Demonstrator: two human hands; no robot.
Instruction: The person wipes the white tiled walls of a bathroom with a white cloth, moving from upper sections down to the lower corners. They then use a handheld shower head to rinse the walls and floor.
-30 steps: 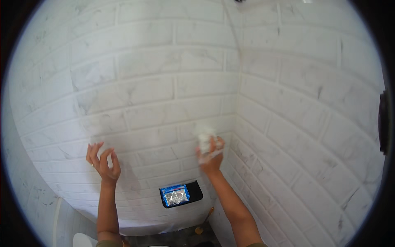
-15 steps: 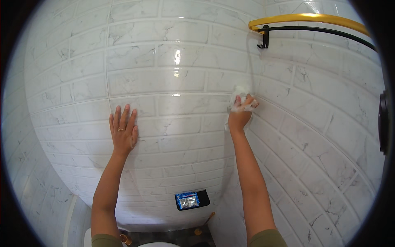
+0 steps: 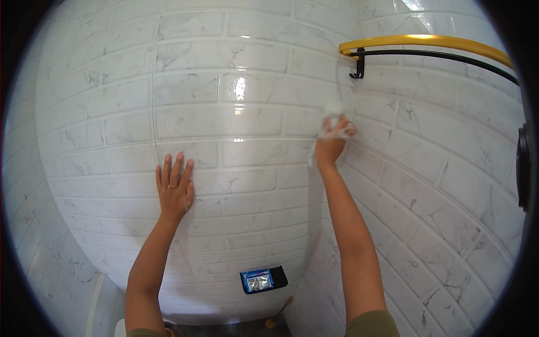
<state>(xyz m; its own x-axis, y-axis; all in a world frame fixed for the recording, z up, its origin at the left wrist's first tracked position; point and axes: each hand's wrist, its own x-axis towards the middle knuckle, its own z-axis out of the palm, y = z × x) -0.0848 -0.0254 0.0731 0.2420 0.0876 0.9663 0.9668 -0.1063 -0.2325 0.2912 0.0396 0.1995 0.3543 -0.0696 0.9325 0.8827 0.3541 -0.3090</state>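
One blue packet (image 3: 258, 280) (wall holder); right hand (image 3: 331, 147) pinches cloth (image 3: 332, 121), left hand (image 3: 174, 188) spread.

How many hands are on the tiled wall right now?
2. The left hand lies flat, fingers spread, on the back wall. The right hand presses a white cloth into the corner, below the yellow rail. No other hands show.

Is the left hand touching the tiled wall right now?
Touching. The head view shows the left hand pressed flat, fingers spread, against the white tiled wall, with no gap showing under the palm.
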